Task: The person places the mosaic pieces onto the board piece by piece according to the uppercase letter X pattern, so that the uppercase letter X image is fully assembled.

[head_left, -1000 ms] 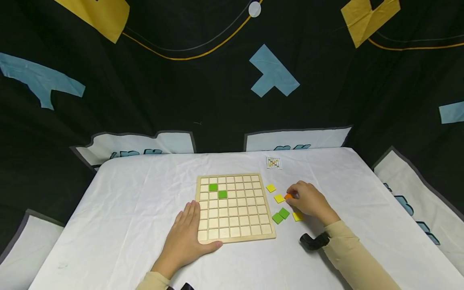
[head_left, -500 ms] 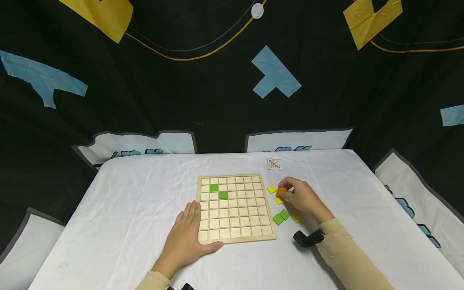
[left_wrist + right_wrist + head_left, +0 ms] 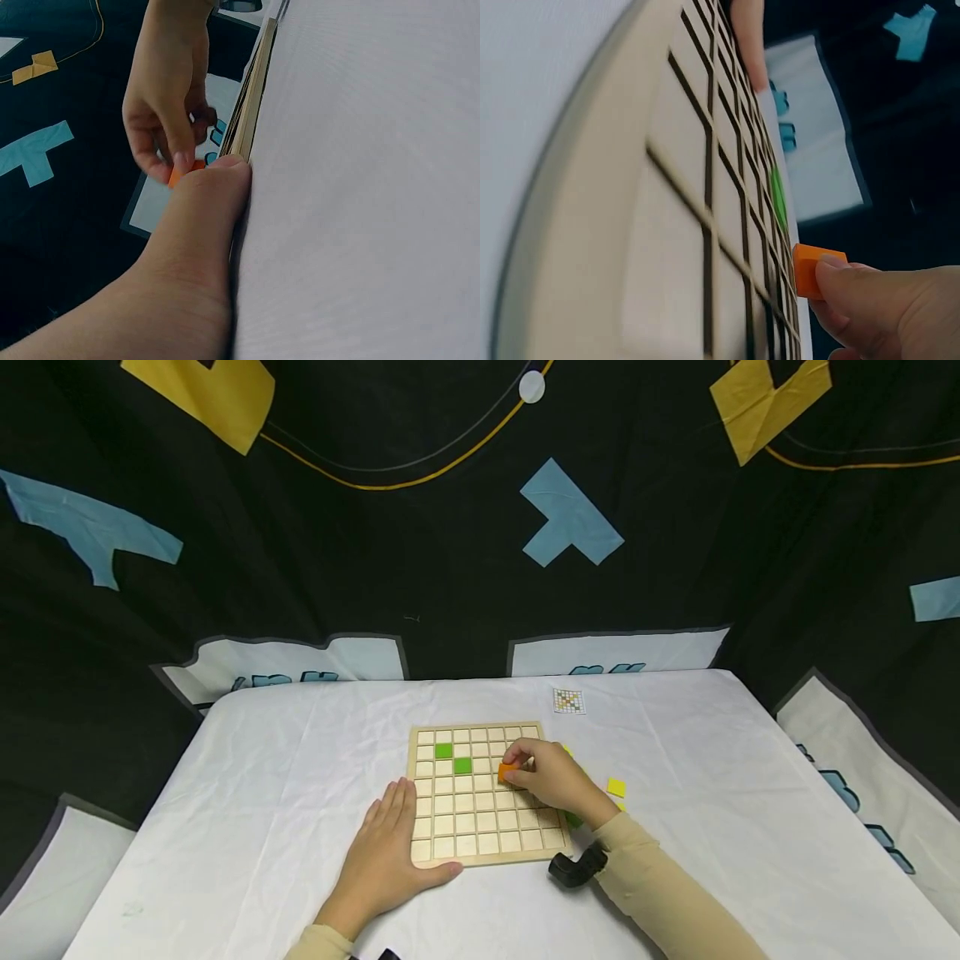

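A wooden grid board (image 3: 465, 822) lies on the white cloth, with two green tiles (image 3: 462, 766) in cells toward its far left. My left hand (image 3: 382, 852) rests along the board's left side, fingers straight and thumb at the near edge. Thumb and fingers of my right hand (image 3: 555, 777) pinch an orange square tile (image 3: 506, 772) over the right half of the board. In the right wrist view the orange tile (image 3: 810, 270) is held close to the grid surface. The left wrist view shows part of the orange tile (image 3: 174, 178) beyond my left thumb.
Right of the board lies a yellow tile (image 3: 617, 787). Other yellow and green tiles are partly hidden by my right hand and forearm. A small printed grid card (image 3: 568, 701) lies behind them. A dark curtain hangs behind the table.
My right hand has lifted the orange tile from among the loose tiles and carried it left over the board. The left hand has stayed in place.
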Motion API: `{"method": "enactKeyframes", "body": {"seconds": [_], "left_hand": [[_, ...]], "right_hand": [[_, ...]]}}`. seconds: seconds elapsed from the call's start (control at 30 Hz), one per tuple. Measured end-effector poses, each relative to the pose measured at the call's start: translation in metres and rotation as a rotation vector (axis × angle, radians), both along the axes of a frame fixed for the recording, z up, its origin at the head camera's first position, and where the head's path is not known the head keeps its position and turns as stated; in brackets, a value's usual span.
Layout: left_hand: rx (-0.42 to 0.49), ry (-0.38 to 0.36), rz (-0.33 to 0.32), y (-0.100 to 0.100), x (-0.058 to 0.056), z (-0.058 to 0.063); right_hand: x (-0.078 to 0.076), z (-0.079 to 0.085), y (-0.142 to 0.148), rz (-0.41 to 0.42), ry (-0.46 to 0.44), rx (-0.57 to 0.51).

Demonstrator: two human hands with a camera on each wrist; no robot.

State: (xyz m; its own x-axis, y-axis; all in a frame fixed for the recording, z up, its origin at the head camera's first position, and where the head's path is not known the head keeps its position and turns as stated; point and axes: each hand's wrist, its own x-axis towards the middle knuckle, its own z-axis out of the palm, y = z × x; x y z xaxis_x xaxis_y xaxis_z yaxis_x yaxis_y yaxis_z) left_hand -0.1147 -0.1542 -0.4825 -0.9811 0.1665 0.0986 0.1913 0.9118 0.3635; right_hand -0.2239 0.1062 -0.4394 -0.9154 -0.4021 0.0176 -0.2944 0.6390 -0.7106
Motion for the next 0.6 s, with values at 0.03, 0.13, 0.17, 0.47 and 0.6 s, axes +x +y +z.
{"method": "enactKeyframes", "body": {"seconds": [0.03, 0.13, 0.17, 0.47, 0.6], "left_hand": [[0.001, 0.000, 0.002, 0.000, 0.000, 0.000], [0.005, 0.000, 0.004, 0.000, 0.000, 0.000], [0.007, -0.001, 0.004, 0.000, 0.000, 0.000], [0.003, 0.016, -0.003, -0.001, 0.000, -0.002], [0.004, 0.020, -0.004, -0.001, 0.000, -0.001]], "right_hand": [[0.000, -0.001, -0.004, 0.009, 0.002, -0.001], [0.000, -0.004, -0.014, 0.031, 0.019, 0.006], [0.000, -0.005, -0.017, 0.036, 0.022, 0.007], [-0.001, -0.013, -0.030, 0.080, 0.065, 0.041], [0.000, -0.013, -0.031, 0.072, 0.089, 0.070]]}}
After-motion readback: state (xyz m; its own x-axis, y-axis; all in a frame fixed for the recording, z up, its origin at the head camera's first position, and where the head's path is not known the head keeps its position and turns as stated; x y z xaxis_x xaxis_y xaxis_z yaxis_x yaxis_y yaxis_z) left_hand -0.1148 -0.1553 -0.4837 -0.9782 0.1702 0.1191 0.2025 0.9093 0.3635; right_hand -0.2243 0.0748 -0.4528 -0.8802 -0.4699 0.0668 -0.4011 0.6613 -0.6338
